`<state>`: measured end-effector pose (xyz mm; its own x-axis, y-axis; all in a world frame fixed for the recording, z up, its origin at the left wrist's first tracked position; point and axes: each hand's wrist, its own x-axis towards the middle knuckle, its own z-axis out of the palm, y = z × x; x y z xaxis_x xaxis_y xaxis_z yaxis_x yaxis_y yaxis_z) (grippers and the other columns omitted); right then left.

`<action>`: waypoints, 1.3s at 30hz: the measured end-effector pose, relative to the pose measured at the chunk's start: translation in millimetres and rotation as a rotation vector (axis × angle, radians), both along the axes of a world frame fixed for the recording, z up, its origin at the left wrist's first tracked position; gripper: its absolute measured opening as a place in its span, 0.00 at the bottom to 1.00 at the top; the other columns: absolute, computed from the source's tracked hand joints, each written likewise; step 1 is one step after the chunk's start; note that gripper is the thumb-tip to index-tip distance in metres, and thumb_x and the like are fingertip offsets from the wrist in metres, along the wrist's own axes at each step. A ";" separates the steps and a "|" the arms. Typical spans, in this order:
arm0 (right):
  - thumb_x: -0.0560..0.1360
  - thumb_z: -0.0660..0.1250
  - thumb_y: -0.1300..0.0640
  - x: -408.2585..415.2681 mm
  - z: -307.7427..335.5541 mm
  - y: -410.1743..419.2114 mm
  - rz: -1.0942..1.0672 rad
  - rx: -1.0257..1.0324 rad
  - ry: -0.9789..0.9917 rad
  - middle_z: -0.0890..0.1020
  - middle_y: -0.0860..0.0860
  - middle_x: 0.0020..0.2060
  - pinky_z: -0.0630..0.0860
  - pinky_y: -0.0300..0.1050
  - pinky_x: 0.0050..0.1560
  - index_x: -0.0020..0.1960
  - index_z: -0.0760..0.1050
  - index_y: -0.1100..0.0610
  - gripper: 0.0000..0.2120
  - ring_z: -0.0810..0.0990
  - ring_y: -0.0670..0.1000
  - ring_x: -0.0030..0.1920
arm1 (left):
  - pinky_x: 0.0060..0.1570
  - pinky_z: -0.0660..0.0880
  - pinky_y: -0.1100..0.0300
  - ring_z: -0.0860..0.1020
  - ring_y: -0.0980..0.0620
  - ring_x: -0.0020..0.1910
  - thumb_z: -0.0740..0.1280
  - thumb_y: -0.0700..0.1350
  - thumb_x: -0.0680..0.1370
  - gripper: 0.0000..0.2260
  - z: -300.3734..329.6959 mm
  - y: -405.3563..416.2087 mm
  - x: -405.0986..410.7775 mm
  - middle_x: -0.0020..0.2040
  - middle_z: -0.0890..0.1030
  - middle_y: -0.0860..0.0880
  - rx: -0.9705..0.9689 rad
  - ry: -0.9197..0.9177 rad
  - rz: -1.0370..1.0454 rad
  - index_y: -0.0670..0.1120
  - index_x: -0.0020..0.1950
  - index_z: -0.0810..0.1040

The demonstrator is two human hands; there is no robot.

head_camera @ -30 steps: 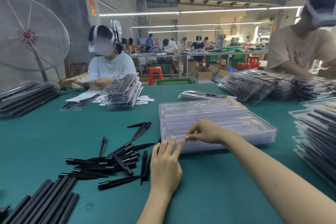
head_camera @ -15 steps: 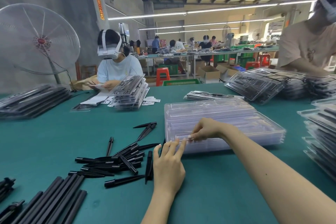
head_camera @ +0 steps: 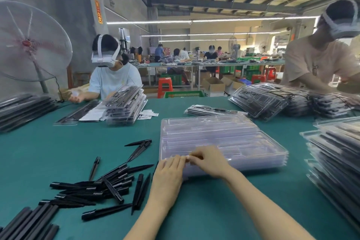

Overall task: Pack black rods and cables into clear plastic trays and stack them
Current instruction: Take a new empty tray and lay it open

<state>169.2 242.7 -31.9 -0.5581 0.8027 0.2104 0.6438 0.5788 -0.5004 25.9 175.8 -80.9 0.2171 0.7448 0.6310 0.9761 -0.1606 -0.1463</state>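
A stack of empty clear plastic trays [head_camera: 224,138] lies on the green table in front of me. My right hand [head_camera: 209,160] pinches the near edge of the top tray with curled fingers. My left hand [head_camera: 169,175] rests beside it, its straight fingertips touching the same near edge. A loose pile of black pointed rods [head_camera: 101,187] lies to the left of my hands. Longer black rods [head_camera: 29,224] lie bundled at the bottom left corner.
Stacks of packed trays stand at the right edge [head_camera: 337,161], far right [head_camera: 272,99], far centre [head_camera: 212,111], in front of the worker opposite [head_camera: 126,107] and at the far left [head_camera: 21,109]. A second worker [head_camera: 321,60] leans in at right. A fan [head_camera: 29,43] stands left.
My hands have stayed on the near edge of the tray stack, with the fingertips of both now closer together. The camera has shifted slightly.
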 end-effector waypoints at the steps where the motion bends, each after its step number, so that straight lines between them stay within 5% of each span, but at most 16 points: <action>1: 0.80 0.62 0.54 2.7 -2.4 -2.8 0.021 0.007 0.024 0.84 0.55 0.44 0.71 0.45 0.49 0.49 0.82 0.61 0.13 0.79 0.53 0.46 | 0.44 0.65 0.57 0.79 0.53 0.38 0.82 0.50 0.57 0.30 -0.9 2.1 -2.1 0.40 0.78 0.54 0.007 0.052 -0.002 0.48 0.54 0.73; 4: 0.80 0.63 0.55 27.4 -4.4 -10.6 0.049 0.013 0.135 0.79 0.49 0.57 0.68 0.38 0.61 0.63 0.76 0.55 0.13 0.74 0.46 0.58 | 0.39 0.61 0.56 0.75 0.51 0.35 0.81 0.51 0.57 0.30 1.4 5.5 -11.7 0.37 0.76 0.52 0.030 0.158 -0.025 0.47 0.49 0.67; 8: 0.80 0.60 0.46 91.3 -7.2 -13.9 -0.149 0.179 -0.204 0.70 0.45 0.67 0.61 0.43 0.69 0.70 0.69 0.47 0.19 0.66 0.48 0.68 | 0.42 0.62 0.57 0.77 0.49 0.35 0.80 0.38 0.51 0.32 4.6 -4.7 -44.1 0.38 0.77 0.51 0.034 0.112 0.013 0.47 0.48 0.66; 15: 0.76 0.67 0.49 82.0 5.6 -47.6 -0.090 0.039 -0.044 0.79 0.52 0.44 0.69 0.40 0.46 0.47 0.84 0.58 0.13 0.76 0.49 0.43 | 0.34 0.73 0.63 0.77 0.50 0.31 0.81 0.37 0.44 0.27 20.2 -51.1 -70.2 0.35 0.76 0.52 -0.167 0.070 0.097 0.44 0.41 0.78; 18: 0.74 0.70 0.52 71.5 10.9 -57.8 -0.166 -0.007 -0.020 0.79 0.56 0.37 0.64 0.44 0.39 0.41 0.82 0.64 0.14 0.75 0.56 0.38 | 0.51 0.73 0.57 0.78 0.48 0.47 0.78 0.41 0.64 0.22 23.4 -70.0 -63.3 0.49 0.77 0.50 -0.264 0.028 0.187 0.42 0.55 0.75; 20: 0.74 0.71 0.53 71.2 17.7 -63.8 -0.194 -0.022 -0.025 0.84 0.59 0.39 0.67 0.45 0.40 0.43 0.84 0.63 0.12 0.79 0.60 0.43 | 0.69 0.60 0.53 0.69 0.47 0.64 0.64 0.46 0.78 0.22 24.5 -81.9 -51.4 0.65 0.68 0.48 -0.349 0.017 0.251 0.44 0.69 0.62; 23: 0.75 0.70 0.51 70.1 28.8 -71.0 -0.200 -0.023 -0.053 0.85 0.55 0.40 0.71 0.41 0.43 0.46 0.84 0.58 0.10 0.80 0.52 0.40 | 0.74 0.41 0.48 0.50 0.48 0.77 0.56 0.45 0.80 0.29 20.3 -91.9 -17.3 0.78 0.50 0.49 -0.367 -0.010 0.173 0.46 0.78 0.45; 26: 0.73 0.71 0.48 65.3 34.8 -72.7 -0.197 0.006 -0.148 0.84 0.49 0.39 0.71 0.38 0.43 0.47 0.83 0.53 0.09 0.78 0.47 0.41 | 0.72 0.32 0.46 0.39 0.51 0.77 0.53 0.49 0.82 0.30 15.6 -94.2 21.4 0.78 0.39 0.53 -0.364 -0.043 -0.008 0.50 0.78 0.38; 30: 0.70 0.74 0.48 67.6 30.5 -68.7 -0.197 0.008 -0.133 0.81 0.45 0.35 0.73 0.38 0.43 0.43 0.83 0.51 0.07 0.78 0.46 0.40 | 0.72 0.33 0.43 0.30 0.48 0.74 0.51 0.51 0.82 0.30 -7.4 -89.1 49.9 0.74 0.29 0.56 -0.402 -0.168 -0.003 0.53 0.77 0.33; 32: 0.70 0.74 0.48 69.0 28.2 -65.1 -0.193 -0.013 -0.111 0.82 0.45 0.35 0.74 0.38 0.44 0.42 0.83 0.52 0.07 0.79 0.45 0.40 | 0.72 0.39 0.40 0.32 0.47 0.74 0.56 0.49 0.80 0.33 -15.6 -93.0 55.3 0.77 0.35 0.55 -0.377 -0.245 0.006 0.55 0.77 0.37; 35: 0.71 0.74 0.50 67.5 30.6 -58.4 -0.155 -0.036 -0.146 0.82 0.46 0.33 0.68 0.27 0.35 0.42 0.83 0.55 0.08 0.76 0.42 0.34 | 0.66 0.64 0.36 0.65 0.46 0.72 0.73 0.51 0.67 0.36 -9.9 -103.9 58.0 0.74 0.65 0.52 -0.283 -0.194 0.036 0.51 0.74 0.66; 37: 0.72 0.73 0.51 66.1 34.6 -55.0 -0.128 -0.042 -0.177 0.84 0.50 0.35 0.67 0.26 0.33 0.42 0.84 0.56 0.08 0.74 0.37 0.30 | 0.67 0.60 0.38 0.70 0.48 0.70 0.76 0.50 0.62 0.36 -9.8 -106.8 59.5 0.71 0.70 0.51 -0.231 -0.163 0.050 0.50 0.70 0.73; 39: 0.72 0.72 0.52 66.6 36.7 -51.3 -0.101 -0.053 -0.187 0.84 0.50 0.35 0.67 0.25 0.32 0.43 0.84 0.56 0.07 0.73 0.33 0.27 | 0.66 0.52 0.43 0.60 0.51 0.74 0.77 0.49 0.61 0.37 -9.3 -107.4 59.8 0.72 0.69 0.50 -0.220 -0.209 0.027 0.50 0.70 0.73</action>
